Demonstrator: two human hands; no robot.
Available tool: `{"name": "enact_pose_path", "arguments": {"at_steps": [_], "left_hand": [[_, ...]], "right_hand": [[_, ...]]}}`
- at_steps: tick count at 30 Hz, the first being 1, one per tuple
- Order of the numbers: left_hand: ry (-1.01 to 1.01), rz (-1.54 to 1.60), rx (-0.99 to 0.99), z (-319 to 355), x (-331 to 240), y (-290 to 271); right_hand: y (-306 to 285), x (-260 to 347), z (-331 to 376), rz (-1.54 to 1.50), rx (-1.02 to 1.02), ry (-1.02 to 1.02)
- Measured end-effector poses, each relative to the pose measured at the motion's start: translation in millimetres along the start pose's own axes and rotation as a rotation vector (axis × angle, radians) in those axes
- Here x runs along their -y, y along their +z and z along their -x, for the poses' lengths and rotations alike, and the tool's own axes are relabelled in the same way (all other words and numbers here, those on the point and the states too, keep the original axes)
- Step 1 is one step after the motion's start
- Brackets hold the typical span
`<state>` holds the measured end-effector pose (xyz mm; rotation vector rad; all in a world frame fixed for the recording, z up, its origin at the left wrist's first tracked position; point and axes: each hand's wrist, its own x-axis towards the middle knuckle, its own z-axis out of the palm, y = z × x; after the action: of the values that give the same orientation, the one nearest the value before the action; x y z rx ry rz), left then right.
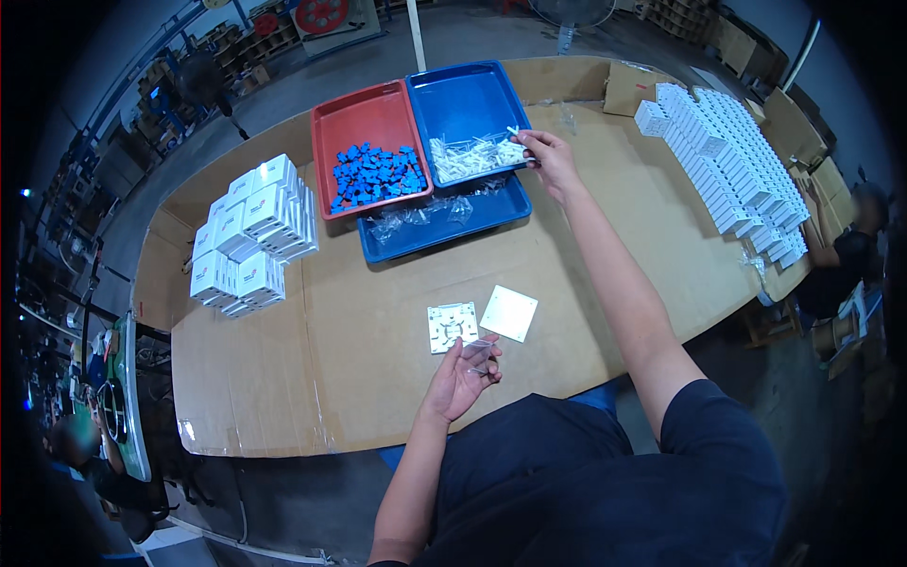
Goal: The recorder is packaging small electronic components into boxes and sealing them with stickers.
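Seen from the head camera, the person's right hand (548,159) is stretched far forward over the near right corner of the upper blue tray (463,99), fingers pinched together on a small white plastic piece (515,132) that sticks up just above the fingertips. Directly to the left of that hand, inside the same tray, lies the heap of white plastic pieces (472,156).

The left hand (458,378) stays close to the body at the near edge of the cardboard-covered table (359,340), palm up, its fingers curled loosely around a small clear plastic bag (479,353). Just beyond this hand lie a white mounting frame (453,326) and, beside it to the right, a plain white square plate (509,313); both are apart from the hand.

A red tray (364,118) holding blue parts (376,175) sits left of the blue one. A second blue tray (444,227) with clear bags lies partly beneath them. White boxes (250,231) are stacked at left, with more in rows (727,161) at right.
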<state>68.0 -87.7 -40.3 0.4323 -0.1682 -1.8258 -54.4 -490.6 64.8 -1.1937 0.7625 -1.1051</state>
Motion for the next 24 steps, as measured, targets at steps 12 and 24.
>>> {"name": "enact_pose_path", "arguments": {"at_steps": [12, 24], "left_hand": [[0.014, -0.028, 0.01, -8, -1, -8], [0.027, -0.122, -0.028, -3, 0, -4]], "right_hand": [[-13, -39, 189, 0.243, 0.047, 0.208], [28, -4, 247, 0.573, 0.607, 0.233]]}}
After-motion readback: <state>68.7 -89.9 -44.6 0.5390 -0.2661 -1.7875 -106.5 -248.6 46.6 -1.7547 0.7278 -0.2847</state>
